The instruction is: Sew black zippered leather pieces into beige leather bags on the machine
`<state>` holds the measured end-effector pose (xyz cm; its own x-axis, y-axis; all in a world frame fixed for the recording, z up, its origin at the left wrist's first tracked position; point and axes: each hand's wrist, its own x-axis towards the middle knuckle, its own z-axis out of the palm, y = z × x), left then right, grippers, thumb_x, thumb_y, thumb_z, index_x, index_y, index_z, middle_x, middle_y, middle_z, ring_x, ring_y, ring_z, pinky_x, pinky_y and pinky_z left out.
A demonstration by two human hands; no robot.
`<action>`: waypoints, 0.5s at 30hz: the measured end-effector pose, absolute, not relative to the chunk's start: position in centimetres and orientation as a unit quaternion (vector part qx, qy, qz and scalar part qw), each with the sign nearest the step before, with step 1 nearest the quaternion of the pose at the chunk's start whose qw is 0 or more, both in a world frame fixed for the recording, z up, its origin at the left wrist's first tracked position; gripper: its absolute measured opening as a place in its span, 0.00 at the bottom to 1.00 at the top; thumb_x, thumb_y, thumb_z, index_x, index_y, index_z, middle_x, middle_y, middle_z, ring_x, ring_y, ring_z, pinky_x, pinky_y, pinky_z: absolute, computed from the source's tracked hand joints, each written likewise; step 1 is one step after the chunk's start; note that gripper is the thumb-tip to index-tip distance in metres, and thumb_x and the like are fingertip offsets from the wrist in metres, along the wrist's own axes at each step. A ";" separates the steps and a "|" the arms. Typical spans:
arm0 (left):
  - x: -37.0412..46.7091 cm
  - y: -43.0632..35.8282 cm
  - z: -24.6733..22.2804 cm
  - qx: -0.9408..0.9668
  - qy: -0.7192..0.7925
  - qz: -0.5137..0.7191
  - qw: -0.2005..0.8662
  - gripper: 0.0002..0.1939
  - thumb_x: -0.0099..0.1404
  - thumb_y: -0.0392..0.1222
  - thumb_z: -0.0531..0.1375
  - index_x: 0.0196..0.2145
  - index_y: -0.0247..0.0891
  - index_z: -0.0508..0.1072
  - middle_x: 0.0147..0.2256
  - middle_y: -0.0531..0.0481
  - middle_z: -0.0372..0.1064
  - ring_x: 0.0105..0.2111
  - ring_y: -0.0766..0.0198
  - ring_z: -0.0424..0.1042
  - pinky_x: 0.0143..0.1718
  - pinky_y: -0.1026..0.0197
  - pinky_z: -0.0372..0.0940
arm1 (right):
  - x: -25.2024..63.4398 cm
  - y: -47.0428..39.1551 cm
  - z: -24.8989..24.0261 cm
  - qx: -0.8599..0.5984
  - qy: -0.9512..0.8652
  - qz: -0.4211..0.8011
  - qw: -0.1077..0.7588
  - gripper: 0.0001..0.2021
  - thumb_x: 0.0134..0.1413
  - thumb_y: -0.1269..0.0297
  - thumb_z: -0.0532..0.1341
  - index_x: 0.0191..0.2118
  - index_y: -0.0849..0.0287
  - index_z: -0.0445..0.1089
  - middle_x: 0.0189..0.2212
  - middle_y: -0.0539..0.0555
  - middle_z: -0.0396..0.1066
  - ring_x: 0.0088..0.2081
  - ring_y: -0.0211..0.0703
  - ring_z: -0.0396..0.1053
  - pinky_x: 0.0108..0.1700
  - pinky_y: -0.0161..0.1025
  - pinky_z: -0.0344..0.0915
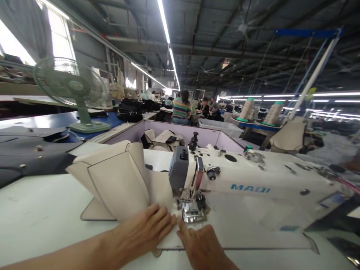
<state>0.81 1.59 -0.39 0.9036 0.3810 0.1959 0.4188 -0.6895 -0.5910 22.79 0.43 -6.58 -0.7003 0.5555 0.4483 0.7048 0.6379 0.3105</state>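
A beige sewn piece with dark piping [118, 180] stands folded on the white table, left of the sewing machine [253, 180]. Part of the beige material runs under the metal presser foot [192, 213] and spreads flat to the right. My left hand [149, 227] lies palm down on the material, its fingers close together just left of the foot. Just in front of the foot is my right hand [198, 240], index finger pointed and pressed on the material, the other fingers curled. The two hands nearly touch at the fingertips.
Grey pieces [33, 150] lie on the left, with a green fan [77, 88] behind them. Past the machine, a lilac-walled bin [129, 133] holds beige pieces. Thread cones [246, 108] stand at the back right. A person in a striped shirt [180, 108] is farther off.
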 end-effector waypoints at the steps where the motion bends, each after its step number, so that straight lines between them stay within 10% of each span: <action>1: 0.7 1.4 0.2 -0.923 -0.224 -0.026 0.312 0.24 0.60 0.38 0.64 0.54 0.38 0.66 0.43 0.49 0.70 0.40 0.60 0.65 0.42 0.57 0.55 | 22.8 0.5 -6.0 -0.367 -0.894 -0.209 0.149 0.18 0.59 0.71 0.61 0.53 0.72 0.61 0.20 0.49 0.69 0.17 0.39 0.66 0.17 0.37 0.48; 7: 1.0 0.5 1.8 -0.931 -0.318 -0.087 0.157 0.20 0.62 0.50 0.62 0.48 0.39 0.69 0.43 0.49 0.69 0.44 0.57 0.64 0.45 0.56 0.55 | 22.5 0.8 -3.0 -0.420 -0.889 -0.123 0.133 0.11 0.55 0.73 0.64 0.44 0.58 0.69 0.26 0.47 0.73 0.24 0.40 0.70 0.23 0.35 0.55; 15: 2.1 1.8 -1.3 -0.920 -0.303 -0.123 0.216 0.05 0.68 0.34 0.57 0.41 0.37 0.70 0.35 0.52 0.68 0.35 0.61 0.63 0.36 0.56 0.53 | 22.3 1.9 -2.4 -0.431 -0.885 -0.133 0.119 0.05 0.61 0.70 0.60 0.32 0.59 0.67 0.23 0.48 0.72 0.23 0.41 0.70 0.24 0.35 0.57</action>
<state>2.09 1.82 -1.33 0.7860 0.5043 0.3576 0.6108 -0.7229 -0.3229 22.32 1.89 -2.43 -0.6004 0.7305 0.3255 0.7940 0.5931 0.1335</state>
